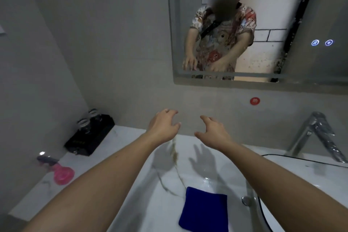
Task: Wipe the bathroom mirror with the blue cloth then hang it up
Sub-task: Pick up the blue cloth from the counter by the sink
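A folded blue cloth (204, 210) lies flat on the white marble counter near the bottom of the view. The mirror (263, 30) hangs on the wall above, speckled with spots on its right part. My left hand (162, 126) and my right hand (213, 131) are stretched out side by side above the counter, well beyond the cloth. Both have spread, loosely bent fingers and hold nothing. Their shadows fall on the counter below.
A chrome tap (316, 135) stands at the right with a black cable beside it. A black tray with two glasses (90, 135) sits at the back left, a pink object (63, 175) in front of it. A red sticker (254, 101) marks the wall.
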A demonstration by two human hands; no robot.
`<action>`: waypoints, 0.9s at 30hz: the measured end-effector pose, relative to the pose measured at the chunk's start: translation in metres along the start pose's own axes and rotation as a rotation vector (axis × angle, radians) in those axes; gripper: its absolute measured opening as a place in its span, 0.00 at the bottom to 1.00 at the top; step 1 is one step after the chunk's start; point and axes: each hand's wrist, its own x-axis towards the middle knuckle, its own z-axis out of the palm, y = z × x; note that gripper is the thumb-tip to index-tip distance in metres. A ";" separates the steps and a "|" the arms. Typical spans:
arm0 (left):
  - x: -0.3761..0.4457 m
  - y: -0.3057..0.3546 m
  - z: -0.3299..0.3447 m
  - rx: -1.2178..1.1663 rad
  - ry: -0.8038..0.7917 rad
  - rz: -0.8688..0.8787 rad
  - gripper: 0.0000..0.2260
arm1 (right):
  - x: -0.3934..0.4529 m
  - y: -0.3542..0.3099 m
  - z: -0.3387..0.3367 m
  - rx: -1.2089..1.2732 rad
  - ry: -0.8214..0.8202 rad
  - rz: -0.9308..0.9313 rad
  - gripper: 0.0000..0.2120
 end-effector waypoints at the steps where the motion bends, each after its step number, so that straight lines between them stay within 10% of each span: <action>1: 0.000 0.000 0.009 0.006 -0.016 0.005 0.24 | 0.001 0.006 0.007 0.000 -0.013 0.013 0.36; 21: -0.048 -0.090 0.199 0.070 -0.453 -0.004 0.26 | -0.067 0.082 0.214 -0.094 -0.385 0.490 0.33; 27: -0.060 -0.100 0.225 0.033 -0.437 0.012 0.24 | -0.078 0.079 0.242 -0.253 -0.432 0.503 0.45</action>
